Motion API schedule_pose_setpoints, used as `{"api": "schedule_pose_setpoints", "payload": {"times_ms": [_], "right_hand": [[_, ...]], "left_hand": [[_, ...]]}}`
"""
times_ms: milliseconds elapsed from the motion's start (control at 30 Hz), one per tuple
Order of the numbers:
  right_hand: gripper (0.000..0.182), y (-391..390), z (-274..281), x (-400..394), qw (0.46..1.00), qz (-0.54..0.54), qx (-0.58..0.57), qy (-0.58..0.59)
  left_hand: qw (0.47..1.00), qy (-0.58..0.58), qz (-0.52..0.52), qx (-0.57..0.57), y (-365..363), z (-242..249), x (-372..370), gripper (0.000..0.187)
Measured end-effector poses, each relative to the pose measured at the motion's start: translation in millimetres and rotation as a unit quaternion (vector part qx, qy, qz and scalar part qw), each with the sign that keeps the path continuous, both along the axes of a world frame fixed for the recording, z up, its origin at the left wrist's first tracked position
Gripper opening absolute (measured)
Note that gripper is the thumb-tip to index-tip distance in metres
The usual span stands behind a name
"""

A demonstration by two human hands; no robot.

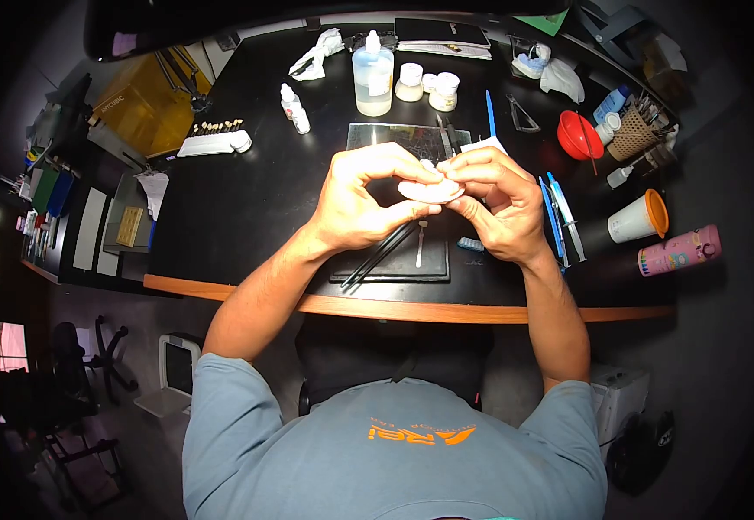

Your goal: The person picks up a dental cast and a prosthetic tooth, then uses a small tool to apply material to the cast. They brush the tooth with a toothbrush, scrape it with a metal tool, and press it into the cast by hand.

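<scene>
Above the desk, in the middle of the head view, both hands hold a small, pale pinkish, rounded piece that looks like a dental cast (pixel 422 190). My left hand (pixel 361 195) pinches it from the left, thumb beneath and fingers on top. From the right, my right hand (pixel 502 201) grips its edge between thumb and fingertips. Fingers cover part of its upper side. Under the hands lies a dark pad (pixel 403 265) with black tweezers (pixel 377 257) and a small thin tool (pixel 420 247) on it. Behind the hands is a glass plate (pixel 377 134).
At the back stand a squeeze bottle (pixel 373 82) and small jars (pixel 410 84). A dropper bottle (pixel 294 111) and tooth shade guide (pixel 214 143) are left. On the right are blue-handled tools (pixel 557 217), a red bowl (pixel 578 136), a cup (pixel 635 218) and a pink bottle (pixel 678 251).
</scene>
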State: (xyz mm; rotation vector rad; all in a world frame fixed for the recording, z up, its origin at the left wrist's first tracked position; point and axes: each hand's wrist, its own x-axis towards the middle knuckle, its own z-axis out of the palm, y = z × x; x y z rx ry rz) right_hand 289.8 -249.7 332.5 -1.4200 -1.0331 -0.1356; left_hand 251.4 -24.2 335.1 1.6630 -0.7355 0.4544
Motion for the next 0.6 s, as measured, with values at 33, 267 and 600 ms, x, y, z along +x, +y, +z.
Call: {"api": "schedule_pose_setpoints", "payload": {"times_ms": [33, 267, 600], "right_hand": [[0.024, -0.4, -0.9, 0.0, 1.0, 0.001, 0.002, -0.004], [0.023, -0.1, 3.2, 0.5, 0.989, -0.08, -0.041, -0.115], [0.024, 3.0, 1.3, -4.9, 0.995, -0.072, -0.024, -0.057]], "left_hand": [[1.0, 0.004, -0.001, 0.002, 0.1, 0.0, -0.3, 0.032], [0.994, 0.107, -0.031, -0.014, -2.1, 0.1, -1.8, 0.046], [0.982, 0.155, -0.08, -0.064, -3.5, 0.4, -6.6, 0.043]]}}
